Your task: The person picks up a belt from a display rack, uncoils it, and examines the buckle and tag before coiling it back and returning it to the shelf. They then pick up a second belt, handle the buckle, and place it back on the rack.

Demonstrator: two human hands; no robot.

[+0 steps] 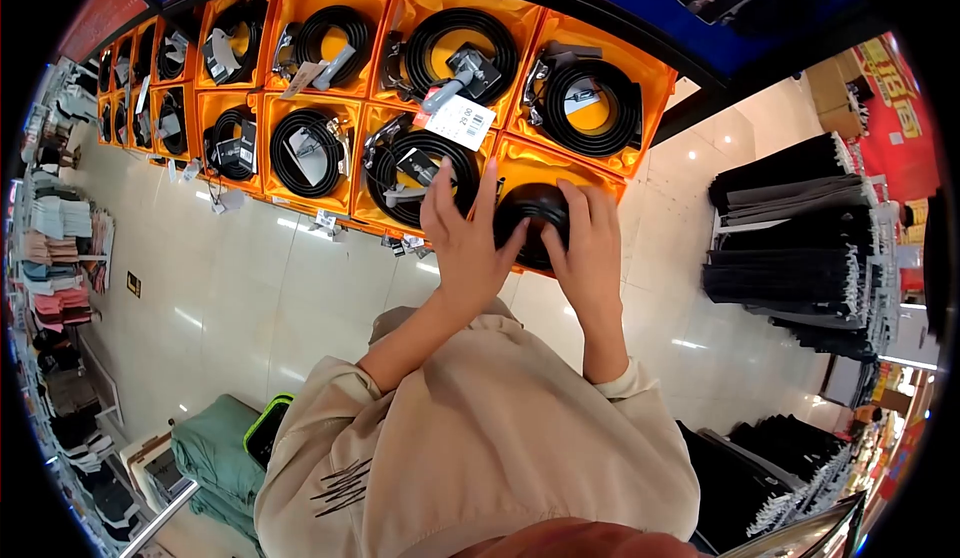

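Observation:
A coiled black belt (532, 201) lies in the nearest right box, lined with orange cloth. My right hand (590, 243) is on the coil's right side, fingers curved over its edge and thumb at its middle. On the coil's left side rests the thumb of my left hand (465, 233); its other fingers are spread and point up over the neighbouring box. In that box is another coiled belt (425, 173) with a dark tag. A white price tag (461, 122) stands just above my left fingertips.
More boxed coiled belts (460, 48) fill the orange display, running off to the left. Racks of dark trousers (790, 238) stand at the right. Clothing shelves (65, 258) line the far left. Green fabric (215, 448) is at the lower left, above the tiled floor (250, 328).

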